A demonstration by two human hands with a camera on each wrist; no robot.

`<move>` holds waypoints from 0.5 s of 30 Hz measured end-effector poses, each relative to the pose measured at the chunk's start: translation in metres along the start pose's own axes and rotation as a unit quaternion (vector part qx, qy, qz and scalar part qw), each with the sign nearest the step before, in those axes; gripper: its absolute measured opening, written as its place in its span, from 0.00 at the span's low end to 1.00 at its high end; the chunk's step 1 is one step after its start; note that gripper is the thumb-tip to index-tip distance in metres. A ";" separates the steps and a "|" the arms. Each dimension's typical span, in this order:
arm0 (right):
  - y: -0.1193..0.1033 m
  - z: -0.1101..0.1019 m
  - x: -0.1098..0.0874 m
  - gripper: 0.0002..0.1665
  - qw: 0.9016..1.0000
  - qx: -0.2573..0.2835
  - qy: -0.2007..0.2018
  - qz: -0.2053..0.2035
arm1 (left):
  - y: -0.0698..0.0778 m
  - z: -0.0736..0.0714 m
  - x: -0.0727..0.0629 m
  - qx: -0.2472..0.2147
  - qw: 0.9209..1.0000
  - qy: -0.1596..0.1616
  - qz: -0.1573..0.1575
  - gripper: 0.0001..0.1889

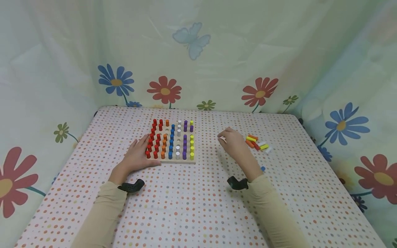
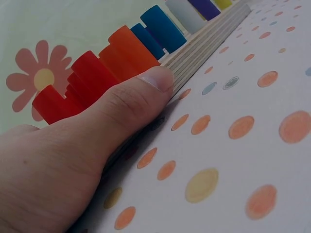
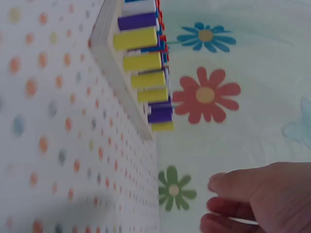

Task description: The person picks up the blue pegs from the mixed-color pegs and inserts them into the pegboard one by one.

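Note:
A wooden pegboard [image 1: 173, 161] bears rows of red, orange, blue, white, purple and yellow pegs, with some bare holes among them. My left hand [image 1: 136, 155] rests against its near left corner, fingers along the left side and a straight thumb [image 2: 131, 99] along the front edge. To the right of the board, my right hand [image 1: 232, 143] is raised over the table, thumb and fingertips together. A whitish sliver shows between them, seemingly a white peg, mostly hidden. In the right wrist view the right hand [image 3: 262, 196] is beside the board's yellow pegs [image 3: 136, 39].
Right of my right hand lies a loose pile of orange, yellow, red and white pegs [image 1: 255, 145]. A single blue peg [image 1: 263, 168] lies by the right forearm. Dotted cloth covers the table [image 1: 186, 206], and a flowered curtain [image 1: 217, 75] stands behind it.

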State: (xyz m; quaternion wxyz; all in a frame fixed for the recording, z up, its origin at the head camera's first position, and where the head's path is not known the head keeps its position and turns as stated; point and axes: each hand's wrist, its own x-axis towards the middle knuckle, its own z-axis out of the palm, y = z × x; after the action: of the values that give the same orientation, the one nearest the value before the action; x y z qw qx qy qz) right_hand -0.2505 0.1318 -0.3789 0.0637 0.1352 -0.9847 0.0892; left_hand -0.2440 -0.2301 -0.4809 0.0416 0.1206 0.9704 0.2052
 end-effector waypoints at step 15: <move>0.086 -0.021 -0.063 0.20 0.967 -0.022 -0.219 0.127 | 0.003 -0.003 -0.001 -0.005 1.000 -0.018 -0.018 0.72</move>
State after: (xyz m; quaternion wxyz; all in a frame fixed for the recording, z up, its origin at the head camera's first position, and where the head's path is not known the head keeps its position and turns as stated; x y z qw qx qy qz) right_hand -0.2124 0.2334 -0.3815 -0.1620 0.0240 -0.9855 0.0435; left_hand -0.2431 -0.2289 -0.4767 0.0628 0.1068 0.9705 0.2071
